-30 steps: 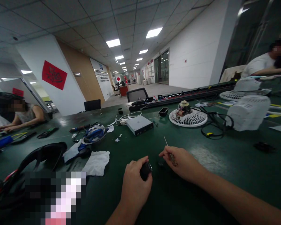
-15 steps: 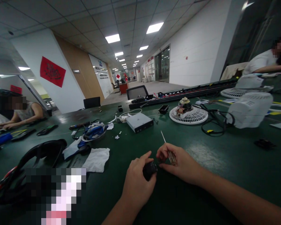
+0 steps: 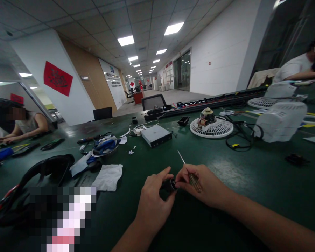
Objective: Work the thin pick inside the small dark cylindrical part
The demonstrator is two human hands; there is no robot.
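So the left hand (image 3: pixel 155 196) has its fingers wrapped round a small black cylinder (image 3: pixel 169 184), one end facing the right hand (image 3: pixel 202 184). That one's gripping a slim screwdriver (image 3: pixel 195 182), shaft poking out past the fingers, fingertips right at the cylinder's end. Optical drive (image 3: pixel 156 135) sits beyond the left hand, crumpled white tissue (image 3: pixel 109 177) off to its left.

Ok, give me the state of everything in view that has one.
Left hand: closed around the black part.
Right hand: closed on the screwdriver, fingertips at the black part's end.
Screwdriver: held, tip free.
White grille: lying flat, motor exposed on top.
Disc drive: lying flat, closed.
Small black box: open.
Black cable: loosely looped.
White tissue: spread out, rumpled.
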